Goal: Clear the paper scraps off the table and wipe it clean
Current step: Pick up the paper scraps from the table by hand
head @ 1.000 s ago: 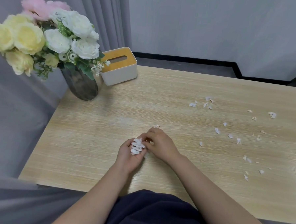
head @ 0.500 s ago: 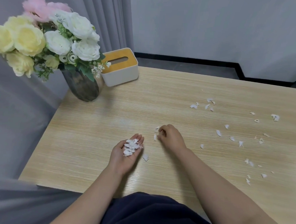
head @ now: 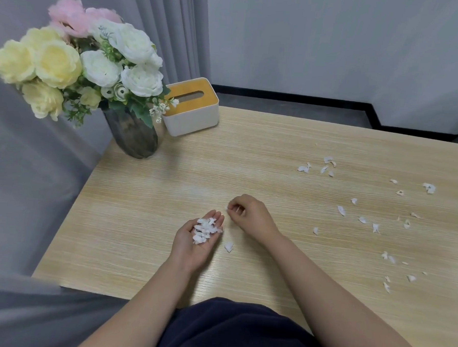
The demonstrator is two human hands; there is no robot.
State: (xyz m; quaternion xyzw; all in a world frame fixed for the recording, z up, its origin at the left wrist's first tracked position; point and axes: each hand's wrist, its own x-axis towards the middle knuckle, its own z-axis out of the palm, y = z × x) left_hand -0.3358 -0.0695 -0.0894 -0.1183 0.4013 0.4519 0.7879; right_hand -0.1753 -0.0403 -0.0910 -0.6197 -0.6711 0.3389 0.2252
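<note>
Since the right hand [head: 249, 215] has its fingers curled under, I can't quite see what's between the fingertips; looks like a tiny white bit at around the thumb, but it's too small to be sure. The left hand [head: 195, 242] lies palm up, fingers relaxed and flat, cradling a heap of scraps [head: 206, 229]. The hands are apart, close to each other near the table's [head: 141, 208] front middle.

Compared to a second ago, the hands have separated: back then the right one was on the left palm, now it's pulled up and to the right. One scrap [head: 228, 246] now sits on the wood just right of the left hand.

The left palm's long axis points away from the body, tilted a little right. More loose scraps [head: 363, 220] are scattered over the right half of the table, well apart from the hands, no common direction.

Back left: the flowers [head: 96, 60] hide the top of the vase [head: 131, 139], and they overlap a corner of the tissue box [head: 191, 110].
</note>
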